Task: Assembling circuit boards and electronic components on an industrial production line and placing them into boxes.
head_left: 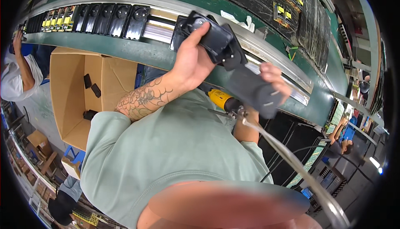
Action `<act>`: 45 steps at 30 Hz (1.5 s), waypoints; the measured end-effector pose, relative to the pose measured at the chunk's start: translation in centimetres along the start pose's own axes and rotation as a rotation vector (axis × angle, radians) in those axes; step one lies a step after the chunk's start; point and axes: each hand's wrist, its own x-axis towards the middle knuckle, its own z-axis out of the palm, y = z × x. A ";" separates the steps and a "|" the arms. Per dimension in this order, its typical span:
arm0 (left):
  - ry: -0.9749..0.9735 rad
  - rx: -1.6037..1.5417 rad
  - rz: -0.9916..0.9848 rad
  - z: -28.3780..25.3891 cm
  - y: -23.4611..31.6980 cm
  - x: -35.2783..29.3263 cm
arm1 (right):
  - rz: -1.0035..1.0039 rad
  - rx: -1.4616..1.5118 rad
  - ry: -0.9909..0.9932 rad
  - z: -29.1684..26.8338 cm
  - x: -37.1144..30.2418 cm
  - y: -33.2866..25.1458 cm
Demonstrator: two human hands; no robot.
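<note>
Over the conveyor rail, my left hand (195, 60) grips black plastic housings (214, 41), its thumb laid across the top one. They overlap, so I cannot tell how many are in the hand. My right hand (276, 81) has its fingers closed around a dark plastic cover (252, 88), which is smeared by motion. That cover is close to the right end of the held housings; whether they touch is unclear. Behind my left hand, another black housing (177, 33) shows partly on the rail. Below the dark cover hangs a yellow power screwdriver (221, 99).
Several open black housings (121, 20) line the metal conveyor (160, 24), beside circuit boards with yellow parts (58, 19). More boards (282, 14) lie on the far bench. A cardboard box (66, 91) holds a few black pieces. A metal arm (291, 162) crosses at right. Other people work nearby.
</note>
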 end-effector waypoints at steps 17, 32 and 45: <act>-0.008 0.010 0.030 -0.6 2.2 0.0 | 0.608 -0.530 -0.191 -0.5 2.5 1.0; -0.031 0.340 0.107 -1.0 3.0 1.2 | 1.040 -0.820 -0.170 -7.0 1.9 0.7; -0.362 0.609 0.146 0.7 -4.6 2.8 | 0.635 -0.534 -0.119 -0.2 2.8 -0.7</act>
